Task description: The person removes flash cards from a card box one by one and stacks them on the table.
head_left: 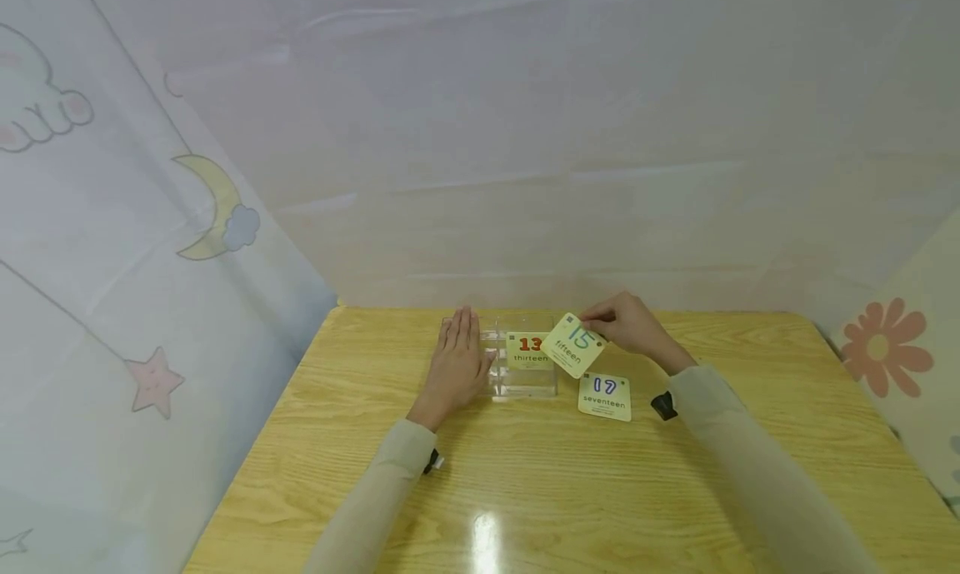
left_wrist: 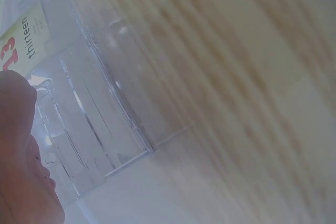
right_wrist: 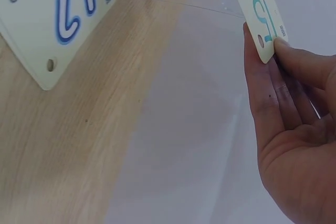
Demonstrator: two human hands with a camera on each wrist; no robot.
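Note:
My right hand pinches the corner of a pale yellow "15 fifteen" card between thumb and fingers. The card is tilted and overlaps the right side of a clear plastic box in the head view. Inside the box's outline lies a "13 thirteen" card. My left hand rests with straight fingers on the left part of the box. On the table just below my right hand lies a "17 seventeen" card, face up; a punched hole shows at its corner in the right wrist view.
The wooden table has its far edge against a pale fabric backdrop. Printed backdrops stand at both sides, with a moon at the left and a flower at the right.

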